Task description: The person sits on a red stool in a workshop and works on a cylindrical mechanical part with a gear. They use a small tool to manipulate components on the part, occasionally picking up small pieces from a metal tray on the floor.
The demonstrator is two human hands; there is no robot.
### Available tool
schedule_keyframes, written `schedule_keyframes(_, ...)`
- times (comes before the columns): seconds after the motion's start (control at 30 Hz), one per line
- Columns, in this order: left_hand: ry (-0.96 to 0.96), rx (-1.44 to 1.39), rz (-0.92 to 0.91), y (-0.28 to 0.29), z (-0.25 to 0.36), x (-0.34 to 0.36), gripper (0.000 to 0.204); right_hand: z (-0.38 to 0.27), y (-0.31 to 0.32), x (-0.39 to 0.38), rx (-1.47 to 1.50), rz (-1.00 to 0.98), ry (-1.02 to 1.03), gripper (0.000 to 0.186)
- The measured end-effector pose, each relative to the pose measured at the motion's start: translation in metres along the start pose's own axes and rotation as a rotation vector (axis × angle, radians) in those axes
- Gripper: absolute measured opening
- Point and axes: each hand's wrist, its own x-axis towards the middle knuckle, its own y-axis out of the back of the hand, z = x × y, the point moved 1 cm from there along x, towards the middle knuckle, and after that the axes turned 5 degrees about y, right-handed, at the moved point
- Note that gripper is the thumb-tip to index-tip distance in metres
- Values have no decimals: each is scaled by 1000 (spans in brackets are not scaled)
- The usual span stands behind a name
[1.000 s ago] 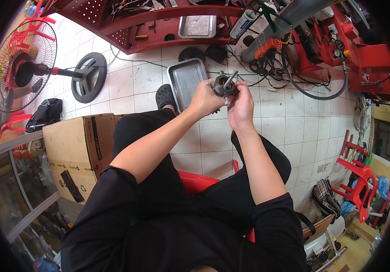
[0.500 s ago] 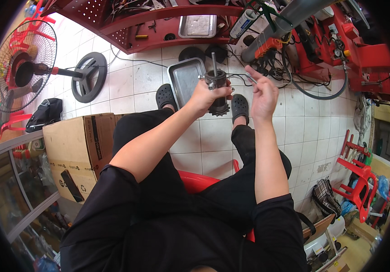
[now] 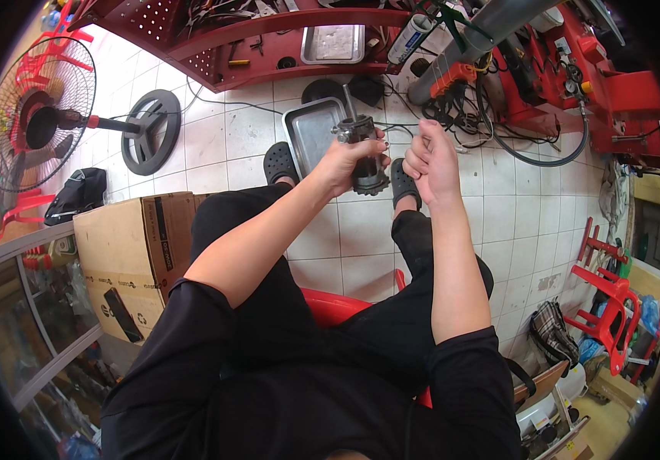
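My left hand (image 3: 343,163) is wrapped round a dark, greasy cylindrical metal part (image 3: 366,178), held upright above the floor between my knees. A thin shaft (image 3: 351,102) sticks up from its top, leaning a little left. Its lower end has a notched rim, and a shiny fitting sits on the side near my thumb. Just right of the part, and apart from it, my right hand (image 3: 435,165) is closed with its fingers curled in. Whatever those fingers hold is hidden.
A metal tray (image 3: 311,138) lies on the tiled floor beyond my left hand. Past it stands a red tool cart (image 3: 246,75). A hose and cables (image 3: 460,119) run by red machinery at the right. A cardboard box (image 3: 115,238) and a fan (image 3: 42,123) stand at left.
The cylindrical part has tilted slightly, its shaft leaning further left. My right hand has curled its fingers in, and the small metal piece seen in it before is out of sight.
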Motion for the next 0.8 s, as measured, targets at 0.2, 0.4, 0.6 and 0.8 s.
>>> schedule_keyframes(0.2,-7,43,-24,1,3,1,32,11,-3,-2,-728,-90,189,12)
schedule_keyframes(0.4,11,29,-20,4,4,2,33,11,-7,-2,-755,-164,184,13)
schedule_keyframes(0.6,71,-30,-36,-2,8,0,37,16,-7,-1,-699,-84,236,12)
schedule_keyframes(0.8,146,-35,-117,10,-2,8,35,21,-2,1,-866,-8,289,13)
